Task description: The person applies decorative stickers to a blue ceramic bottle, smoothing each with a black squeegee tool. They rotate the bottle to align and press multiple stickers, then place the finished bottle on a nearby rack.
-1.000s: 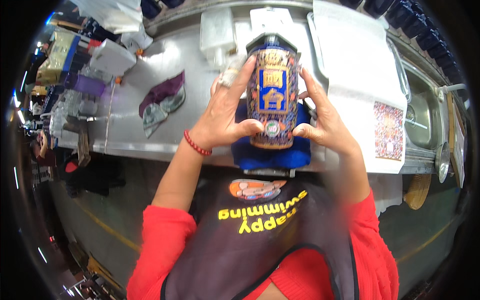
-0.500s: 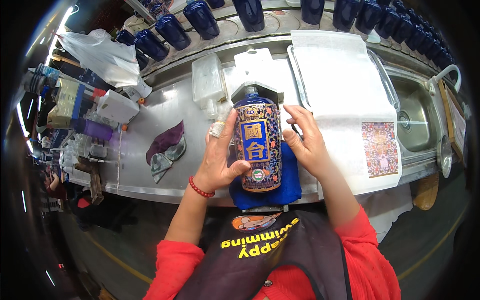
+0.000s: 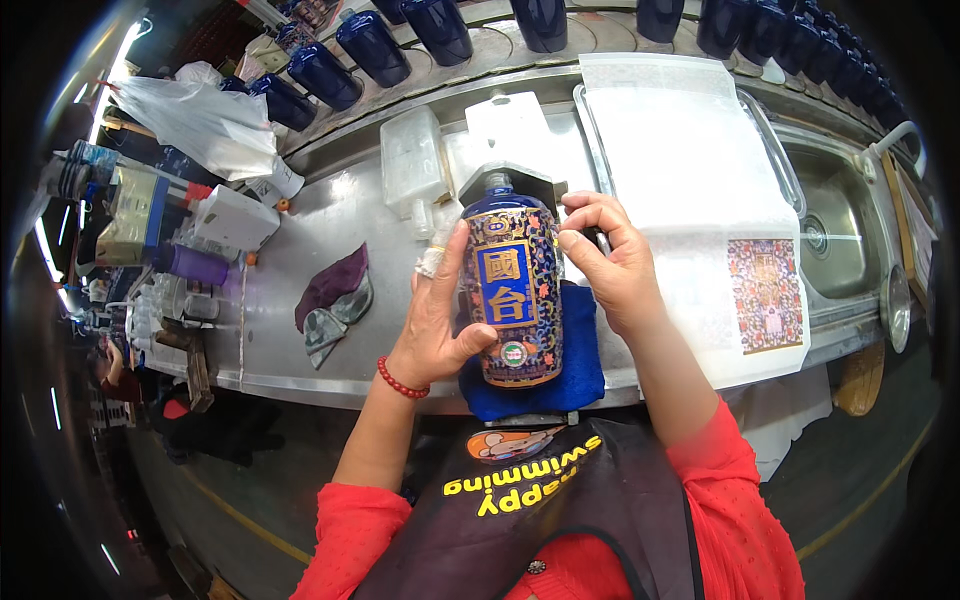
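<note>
A dark blue bottle [image 3: 513,285] with a colourful floral wrap label and gold lettering leans neck-away on a blue cloth [image 3: 582,350] at the bench's near edge. My left hand [image 3: 432,325] grips its left side, the thumb across the lower front and the other fingers along the edge. At the bottle's upper right edge is my right hand [image 3: 622,268], thumb and forefinger pinched together by the label's border. Whatever is between those fingertips is too small to make out. On the right, a white backing sheet [image 3: 680,130] carries another floral label [image 3: 766,296].
Blue bottles [image 3: 373,48] line a conveyor [image 3: 490,62] along the back. A clear plastic box [image 3: 411,160] stands behind the bottle. Purple and grey cloths [image 3: 335,297] lie left on the steel bench [image 3: 275,340]. A sink [image 3: 830,225] is at right.
My right hand has moved up and its thumb and forefinger have come together at the bottle's edge. My left hand keeps its hold. The conveyor bottles have shifted right.
</note>
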`<state>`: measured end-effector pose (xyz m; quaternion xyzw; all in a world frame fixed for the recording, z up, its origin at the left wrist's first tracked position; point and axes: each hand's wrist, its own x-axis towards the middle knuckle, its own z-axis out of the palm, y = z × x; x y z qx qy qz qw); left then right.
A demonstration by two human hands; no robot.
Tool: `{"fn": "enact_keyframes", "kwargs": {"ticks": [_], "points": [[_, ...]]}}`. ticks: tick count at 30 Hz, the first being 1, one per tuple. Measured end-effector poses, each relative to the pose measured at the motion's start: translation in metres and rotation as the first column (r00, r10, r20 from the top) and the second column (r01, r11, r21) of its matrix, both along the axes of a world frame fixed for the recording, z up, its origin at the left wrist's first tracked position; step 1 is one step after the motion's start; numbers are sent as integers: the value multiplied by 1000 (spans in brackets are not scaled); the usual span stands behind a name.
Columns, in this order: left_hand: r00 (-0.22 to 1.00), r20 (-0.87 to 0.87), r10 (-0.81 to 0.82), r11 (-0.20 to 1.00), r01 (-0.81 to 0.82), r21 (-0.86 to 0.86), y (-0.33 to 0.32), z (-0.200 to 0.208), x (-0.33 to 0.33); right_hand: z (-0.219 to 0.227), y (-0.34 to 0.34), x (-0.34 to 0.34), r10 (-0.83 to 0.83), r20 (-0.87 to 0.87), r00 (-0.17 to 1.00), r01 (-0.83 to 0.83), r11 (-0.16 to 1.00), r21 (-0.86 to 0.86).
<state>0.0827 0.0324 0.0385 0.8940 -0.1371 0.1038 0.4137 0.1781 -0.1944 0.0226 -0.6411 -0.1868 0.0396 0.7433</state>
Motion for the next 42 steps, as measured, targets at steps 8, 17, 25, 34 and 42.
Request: {"fn": "enact_keyframes", "kwargs": {"ticks": [8,17,25,34,42], "points": [[998,67,12,1000,-12,4,1,9,7,11,-4,-1,-25,198,980,45,994,-102],[999,44,4,999,-6,32,-4,14,6,8,2,11,20,239,971,29,980,-199],[999,41,11,1000,-12,12,-2,10,5,15,1,13,12,222,975,34,979,-202],[996,79,28,999,-26,-24,-2,9,4,12,2,11,11,240,971,42,976,-212],[972,225,70,997,-73,5,-7,31,17,5,-2,10,-66,235,970,111,976,-186]]}}
